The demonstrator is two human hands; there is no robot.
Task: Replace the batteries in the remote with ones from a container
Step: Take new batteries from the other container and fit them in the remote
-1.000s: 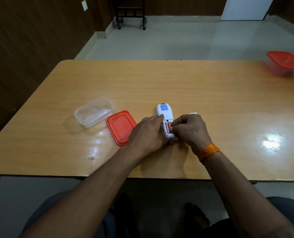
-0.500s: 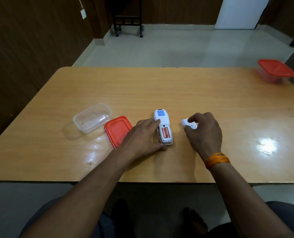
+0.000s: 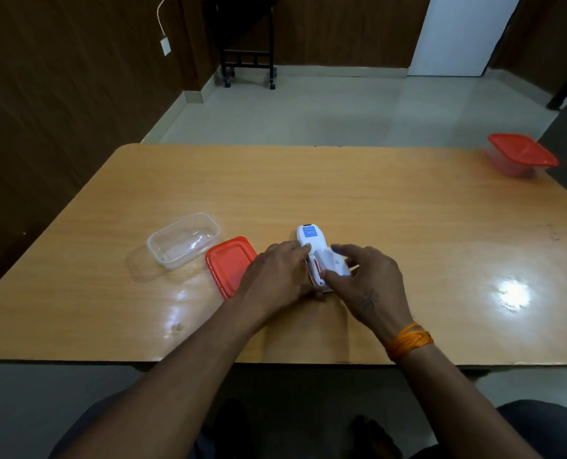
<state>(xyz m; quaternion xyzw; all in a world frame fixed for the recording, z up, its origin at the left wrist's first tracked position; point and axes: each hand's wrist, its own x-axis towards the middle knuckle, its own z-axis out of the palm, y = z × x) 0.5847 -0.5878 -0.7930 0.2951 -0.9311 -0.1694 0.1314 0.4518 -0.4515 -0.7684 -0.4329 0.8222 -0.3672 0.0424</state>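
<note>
A white remote point(image 3: 309, 238) lies face down on the wooden table point(image 3: 341, 193), its blue label at the far end. Red batteries point(image 3: 316, 266) show in its open compartment. My left hand point(image 3: 277, 276) rests on the remote's left side and steadies it. My right hand point(image 3: 365, 281) holds the white battery cover point(image 3: 333, 263) tilted over the compartment, between thumb and fingers. A clear open container point(image 3: 183, 239) sits to the left, with its red lid point(image 3: 229, 265) lying beside it.
A second clear container with a red lid point(image 3: 522, 154) stands at the table's far right corner. A bright glare patch lies on the table to the right. A black wheeled stand is on the floor beyond the table.
My right hand picked up the battery cover from the table on the right and brought it back over the remote's compartment. My left hand stayed on the remote.
</note>
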